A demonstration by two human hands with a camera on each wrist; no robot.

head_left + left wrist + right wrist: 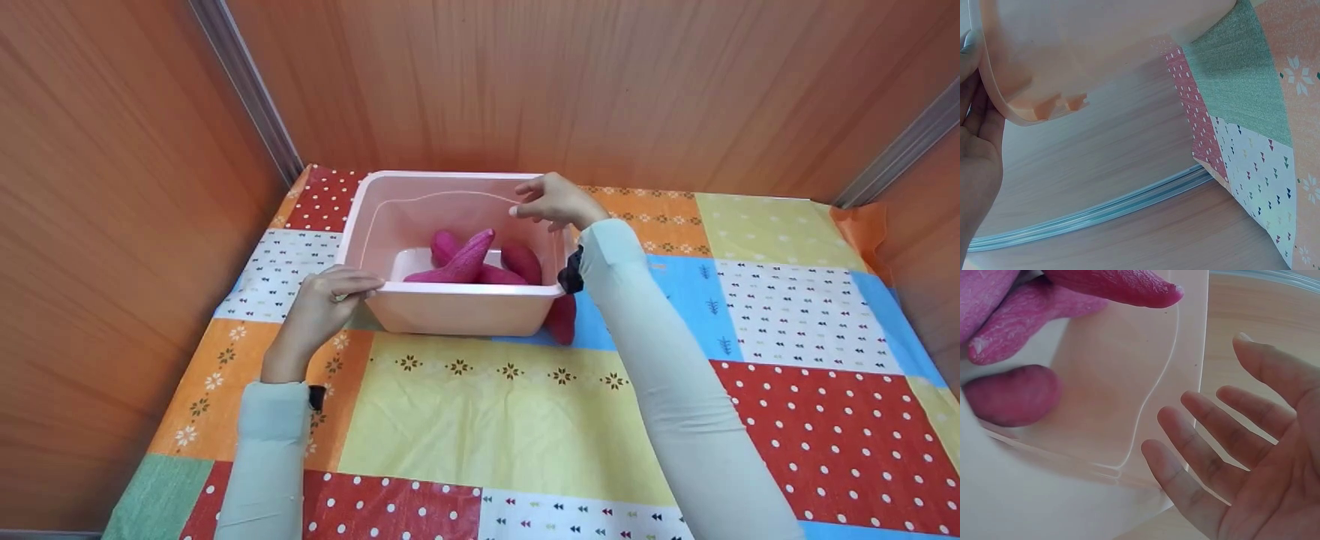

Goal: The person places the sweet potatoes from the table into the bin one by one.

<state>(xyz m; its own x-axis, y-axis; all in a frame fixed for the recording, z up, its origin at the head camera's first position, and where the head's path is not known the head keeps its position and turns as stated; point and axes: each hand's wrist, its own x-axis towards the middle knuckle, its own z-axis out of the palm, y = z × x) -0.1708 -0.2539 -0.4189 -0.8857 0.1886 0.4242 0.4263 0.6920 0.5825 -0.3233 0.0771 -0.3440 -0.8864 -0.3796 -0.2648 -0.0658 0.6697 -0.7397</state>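
A pale pink plastic tub stands on the patterned cloth, with several magenta sweet potatoes piled inside it. At the tub's near left corner, my left hand grips the rim, thumb and fingers on either side of it. My right hand is over the tub's far right part, fingers spread and holding nothing; the right wrist view shows its palm and loose fingers beside the tub wall. A redder sweet potato lies outside, against the tub's right side, partly hidden by the tub.
A patchwork-print cloth covers the table. Wood-grain panels rise behind and on both sides, with metal strips at the corners. The tub stands close to the back panel. Cloth extends in front of the tub and to its right.
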